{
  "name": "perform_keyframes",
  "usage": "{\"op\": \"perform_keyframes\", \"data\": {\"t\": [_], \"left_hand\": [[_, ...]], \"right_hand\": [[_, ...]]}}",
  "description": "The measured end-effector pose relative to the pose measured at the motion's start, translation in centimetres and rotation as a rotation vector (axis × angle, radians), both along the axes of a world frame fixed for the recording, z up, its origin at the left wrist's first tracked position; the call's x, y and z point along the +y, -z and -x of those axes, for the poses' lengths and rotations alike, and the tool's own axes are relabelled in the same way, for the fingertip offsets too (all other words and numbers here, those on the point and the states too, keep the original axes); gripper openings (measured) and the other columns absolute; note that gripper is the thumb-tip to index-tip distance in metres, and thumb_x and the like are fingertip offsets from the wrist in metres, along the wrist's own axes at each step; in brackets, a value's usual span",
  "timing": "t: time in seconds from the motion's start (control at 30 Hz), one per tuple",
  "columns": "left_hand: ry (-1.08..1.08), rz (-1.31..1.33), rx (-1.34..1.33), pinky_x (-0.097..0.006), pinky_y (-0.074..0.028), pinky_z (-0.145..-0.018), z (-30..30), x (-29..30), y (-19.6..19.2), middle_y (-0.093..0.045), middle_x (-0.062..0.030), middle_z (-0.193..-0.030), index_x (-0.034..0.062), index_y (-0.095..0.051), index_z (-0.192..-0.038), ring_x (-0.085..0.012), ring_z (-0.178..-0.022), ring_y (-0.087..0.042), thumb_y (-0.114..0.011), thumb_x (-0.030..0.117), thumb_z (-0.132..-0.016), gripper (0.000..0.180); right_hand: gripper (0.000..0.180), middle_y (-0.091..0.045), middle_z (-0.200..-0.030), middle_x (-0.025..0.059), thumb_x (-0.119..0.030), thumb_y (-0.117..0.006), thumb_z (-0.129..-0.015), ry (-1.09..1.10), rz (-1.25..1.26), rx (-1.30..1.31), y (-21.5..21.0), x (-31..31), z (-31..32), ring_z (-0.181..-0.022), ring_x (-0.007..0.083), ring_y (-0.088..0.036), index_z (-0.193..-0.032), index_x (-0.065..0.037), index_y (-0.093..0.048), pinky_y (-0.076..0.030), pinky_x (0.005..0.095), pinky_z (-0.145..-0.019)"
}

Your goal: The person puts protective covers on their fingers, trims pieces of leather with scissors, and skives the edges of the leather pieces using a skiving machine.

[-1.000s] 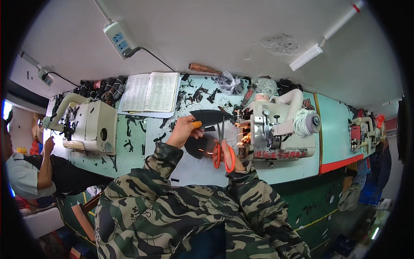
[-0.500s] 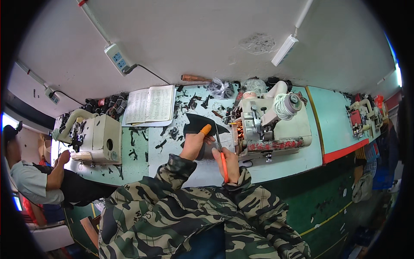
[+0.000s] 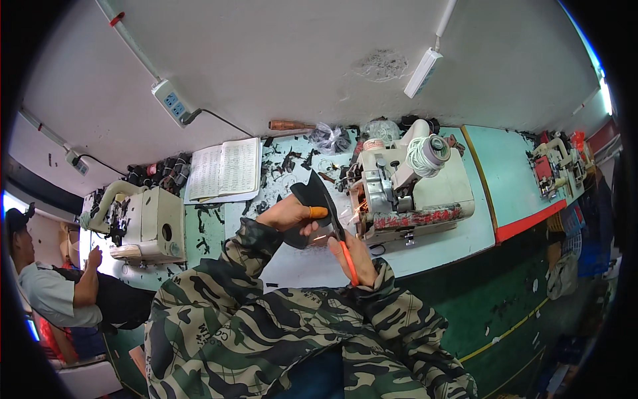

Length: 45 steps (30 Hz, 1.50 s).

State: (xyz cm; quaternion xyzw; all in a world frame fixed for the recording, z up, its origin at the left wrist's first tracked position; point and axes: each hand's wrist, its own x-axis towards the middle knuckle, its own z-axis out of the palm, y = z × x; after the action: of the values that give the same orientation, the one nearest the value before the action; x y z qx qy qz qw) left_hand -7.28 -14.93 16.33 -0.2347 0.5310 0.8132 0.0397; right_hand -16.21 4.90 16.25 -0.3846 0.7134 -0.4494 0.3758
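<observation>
Head view: left hand (image 3: 287, 214), orange-capped thumb, pinches a flat black leather piece (image 3: 312, 199). Right hand (image 3: 352, 256) grips orange-handled scissors (image 3: 340, 241), blades on the piece. Blade opening indistinct.

Your sleeves (image 3: 266, 312) are green, brown and black camouflage. You hold a flat black fabric piece (image 3: 312, 199) and orange-handled scissors (image 3: 347, 256); an orange cover (image 3: 319, 213) caps one finger. The table (image 3: 518, 166) is pale turquoise with a red edge, the sewing machine (image 3: 425, 189) cream.
</observation>
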Motion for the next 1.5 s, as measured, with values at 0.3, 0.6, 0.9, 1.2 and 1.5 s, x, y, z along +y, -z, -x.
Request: {"op": "perform_keyframes", "data": {"t": [0.3, 0.6, 0.9, 1.2, 1.5], "left_hand": [[0.188, 0.023, -0.092, -0.021, -0.039, -0.035, 0.3, -1.2, -1.4, -0.056, -0.0052, -0.058, -0.0033, -0.058, -0.086, -0.0103, -0.041, -0.051, -0.055, 0.011, -0.086, 0.014], [0.316, -0.119, -0.151, -0.022, -0.037, -0.035, 0.4, -2.2, -1.0, -0.057, -0.0059, -0.057, -0.0038, -0.060, -0.091, -0.0101, -0.039, -0.049, -0.055, 0.010, -0.085, 0.016], [0.346, -0.033, -0.184, -0.023, -0.037, -0.035, 0.0, -3.7, -0.9, -0.057, -0.0093, -0.056, -0.0056, -0.059, -0.087, -0.0132, -0.038, -0.050, -0.057, 0.009, -0.082, 0.016], [0.366, 0.040, -0.169, -0.025, -0.037, -0.034, -0.5, -4.0, -0.3, -0.056, -0.0086, -0.053, -0.0037, -0.060, -0.077, -0.0138, -0.037, -0.050, -0.059, 0.012, -0.081, 0.016], [0.109, -0.105, 0.080, -0.029, -0.050, -0.056, -1.3, -3.0, 0.5, -0.060, -0.0108, -0.074, -0.0025, -0.056, -0.087, -0.0185, -0.066, -0.061, -0.049, 0.004, -0.079, 0.013]], "right_hand": [[0.046, -0.058, -0.064, 0.0143, -0.048, -0.057, -0.082, -0.013, 0.018, 0.076, 0.1, -1.5, 0.6, -0.062, 0.0310, -0.059, -0.088, -0.002, -0.060, -0.045, 0.0379, -0.060], [0.040, -0.060, -0.066, 0.0135, -0.044, -0.060, -0.080, -0.017, 0.024, 0.093, -1.1, -2.8, 1.2, -0.063, 0.0324, -0.060, -0.087, -0.004, -0.060, -0.046, 0.0367, -0.059], [0.046, -0.058, -0.065, 0.0124, -0.045, -0.059, -0.082, -0.024, 0.025, 0.018, -0.6, -4.7, 2.1, -0.060, 0.0176, -0.055, -0.088, 0.001, -0.061, -0.044, 0.0314, -0.058], [0.048, -0.054, -0.061, 0.0042, -0.045, -0.057, -0.084, 0.149, 0.094, -0.097, 0.6, -6.1, 3.2, -0.060, 0.0119, -0.050, -0.079, 0.003, -0.060, -0.041, 0.0282, -0.056], [0.055, -0.058, -0.074, 0.0066, -0.041, -0.063, -0.080, 0.033, -0.106, -0.057, -0.2, -6.9, 3.1, -0.057, 0.0112, -0.055, -0.112, 0.002, -0.050, -0.043, 0.0232, -0.050]]}}
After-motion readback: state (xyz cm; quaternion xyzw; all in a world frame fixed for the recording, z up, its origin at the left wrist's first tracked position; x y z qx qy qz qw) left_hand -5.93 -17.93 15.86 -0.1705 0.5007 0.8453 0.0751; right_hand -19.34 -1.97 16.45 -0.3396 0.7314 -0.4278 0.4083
